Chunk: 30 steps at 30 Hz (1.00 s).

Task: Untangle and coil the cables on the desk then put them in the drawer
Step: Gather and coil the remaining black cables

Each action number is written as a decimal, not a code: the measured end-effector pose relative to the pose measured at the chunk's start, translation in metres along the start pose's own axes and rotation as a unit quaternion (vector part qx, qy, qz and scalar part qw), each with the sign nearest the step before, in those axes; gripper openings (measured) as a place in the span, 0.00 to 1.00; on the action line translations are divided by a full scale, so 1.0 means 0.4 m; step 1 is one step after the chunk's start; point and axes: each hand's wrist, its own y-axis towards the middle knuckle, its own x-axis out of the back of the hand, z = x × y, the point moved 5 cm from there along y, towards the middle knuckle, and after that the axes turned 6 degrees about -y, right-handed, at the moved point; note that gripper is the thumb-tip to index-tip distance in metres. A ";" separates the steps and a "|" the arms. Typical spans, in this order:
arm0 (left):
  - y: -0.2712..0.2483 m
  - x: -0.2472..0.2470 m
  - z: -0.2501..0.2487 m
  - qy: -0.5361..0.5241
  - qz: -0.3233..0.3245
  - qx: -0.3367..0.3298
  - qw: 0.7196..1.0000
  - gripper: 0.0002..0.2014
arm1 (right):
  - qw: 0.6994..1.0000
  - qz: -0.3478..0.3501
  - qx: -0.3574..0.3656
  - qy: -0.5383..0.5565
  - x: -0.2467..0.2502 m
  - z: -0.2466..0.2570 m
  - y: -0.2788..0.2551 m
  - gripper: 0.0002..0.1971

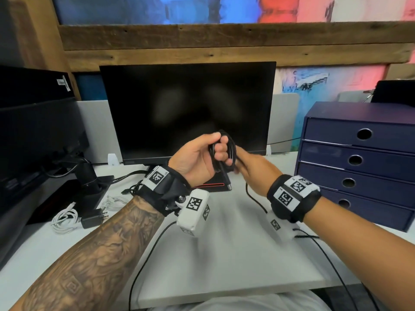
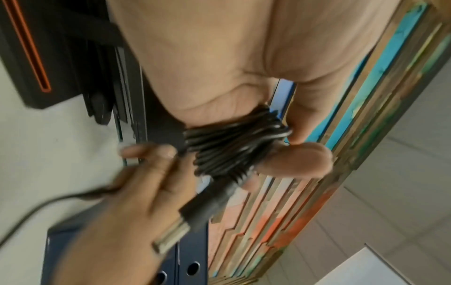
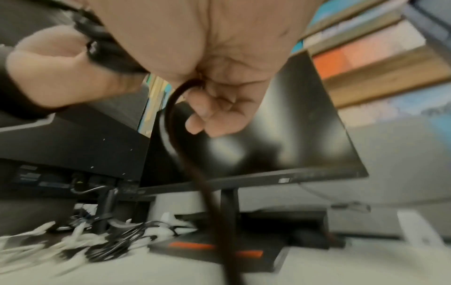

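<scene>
white cables (image 1: 64, 218) and black charger (image 1: 92, 218) lie on desk (image 1: 224, 254) far left | left hand (image 1: 197, 157) grips coiled black cable (image 1: 226, 151) above desk, before monitor (image 1: 188, 108) | right hand (image 1: 251, 173) curls round cable's loose tail, just beside coil | drawer unit (image 1: 359, 162) at right, drawers closed

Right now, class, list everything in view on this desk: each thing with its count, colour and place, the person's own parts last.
Black cable: one, black, partly coiled in the left hand, tail trailing to the desk.
White cables: a bundle, white, desk's left side.
Power adapter: one, black, beside the white cables.
Monitor: one, black, centre back.
Drawer unit: one, navy, four closed drawers, right.
Desk: one, white.
Left hand: grips the coil.
Right hand: fingers curled round the cable's loose run.
</scene>
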 end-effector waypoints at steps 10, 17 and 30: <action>0.030 0.084 -0.027 0.062 -0.166 -0.208 0.962 0.08 | 0.958 0.179 -0.092 0.203 -0.094 0.083 -0.054 0.06; 0.042 0.161 -0.022 0.305 -0.183 -0.132 0.925 0.07 | 0.994 0.053 0.008 -0.096 -0.007 0.064 -0.014 0.12; 0.020 0.103 0.054 0.354 0.000 0.130 0.926 0.19 | 0.968 -0.080 0.145 -0.191 0.075 0.041 0.003 0.17</action>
